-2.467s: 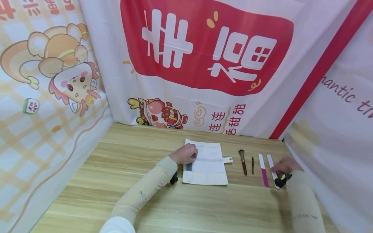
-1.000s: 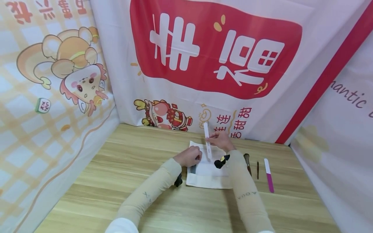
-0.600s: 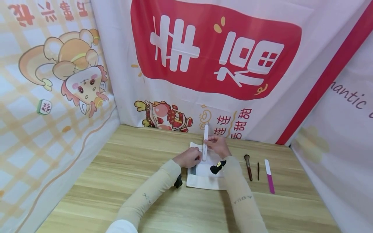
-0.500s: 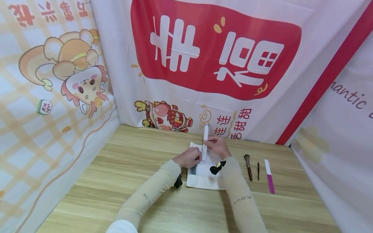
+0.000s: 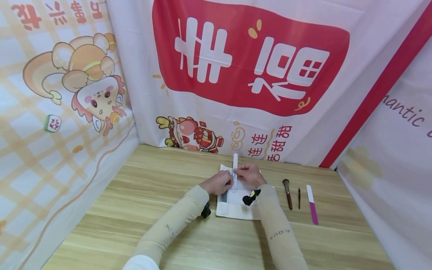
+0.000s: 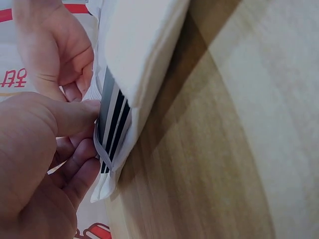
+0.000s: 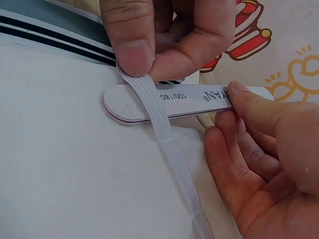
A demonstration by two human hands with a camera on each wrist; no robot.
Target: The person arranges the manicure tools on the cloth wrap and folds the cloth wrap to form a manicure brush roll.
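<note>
A white fabric case (image 5: pixel 237 212) lies unfolded on the table, with an elastic band (image 7: pixel 158 117) across its inner face. My left hand (image 5: pixel 217 182) pinches this band between thumb and fingers near the case's left side. My right hand (image 5: pixel 250 174) pinches a pale nail file (image 7: pixel 192 102) marked 100/180. The file's rounded end passes beneath the band and sticks out on its other side, while its far end points toward the back curtain. Grey and black striped flat pieces (image 6: pixel 112 112) sit in the case beside my left thumb.
On the table right of the case lie a makeup brush (image 5: pixel 287 194), a thin dark stick (image 5: pixel 299 198) and a white and magenta nail file (image 5: pixel 312 204). A printed curtain (image 5: pixel 202 101) hangs behind the table's back edge.
My right hand has lifted the pale nail file from the table's right side and brought it to the case. Lately the file has shifted left and toward me. My left hand stays at the case.
</note>
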